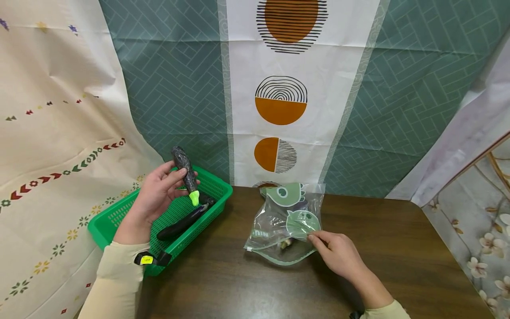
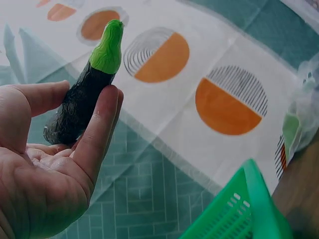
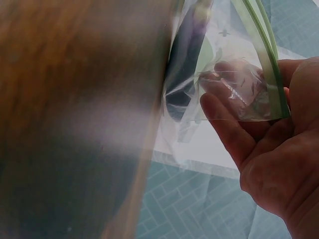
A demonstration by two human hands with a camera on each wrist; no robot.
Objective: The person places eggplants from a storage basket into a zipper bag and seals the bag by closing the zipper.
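Over the green basket, my left hand holds a dark eggplant with a bright green stem end, thumb on one side and fingers on the other. The left wrist view shows its wrinkled, shiny black body. Inside the basket lies a long dark eggplant, with another dark piece beside it. My right hand pinches the edge of a clear zip bag printed with green cartoon animals. Through the plastic, a purple eggplant shows in the right wrist view.
The bag lies on a dark brown wooden table, right of the basket. A patterned cloth hangs behind the table. Cream embroidered fabric borders the left side, and a floral panel stands at the right.
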